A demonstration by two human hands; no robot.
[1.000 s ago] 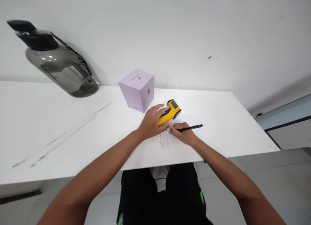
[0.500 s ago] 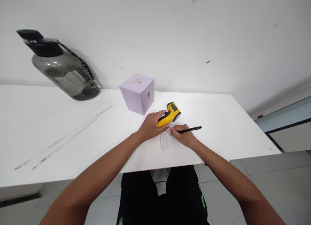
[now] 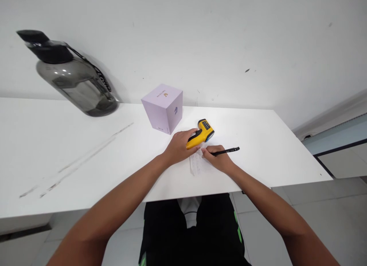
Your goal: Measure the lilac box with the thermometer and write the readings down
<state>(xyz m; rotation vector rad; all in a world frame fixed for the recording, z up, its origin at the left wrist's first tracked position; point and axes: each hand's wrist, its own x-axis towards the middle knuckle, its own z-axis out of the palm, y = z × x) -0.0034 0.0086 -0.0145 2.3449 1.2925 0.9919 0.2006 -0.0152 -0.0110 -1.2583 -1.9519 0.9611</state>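
My left hand (image 3: 179,146) is closed around the handle of a yellow and black infrared thermometer gun (image 3: 204,133), which lies on its side on the white table. Between my hands is a small crumpled slip of white paper (image 3: 195,165) with faint writing on it, its upper part covered by the thermometer and my fingers. In a writing grip, my right hand (image 3: 219,159) pinches a slim black pencil (image 3: 226,151). The pencil's back end points to the right, and its tip is hidden by my fingers at the paper.
A lilac cube-shaped box (image 3: 162,110) stands just behind my left hand. At the back left, a grey see-through water bottle (image 3: 83,86) with a black lid stands by the wall. The white table (image 3: 94,174) has dark scuff lines on its left side.
The view has shifted slightly. Both hands keep their holds on the thermometer gun and the pencil, with only a tiny movement of the right hand over the paper.
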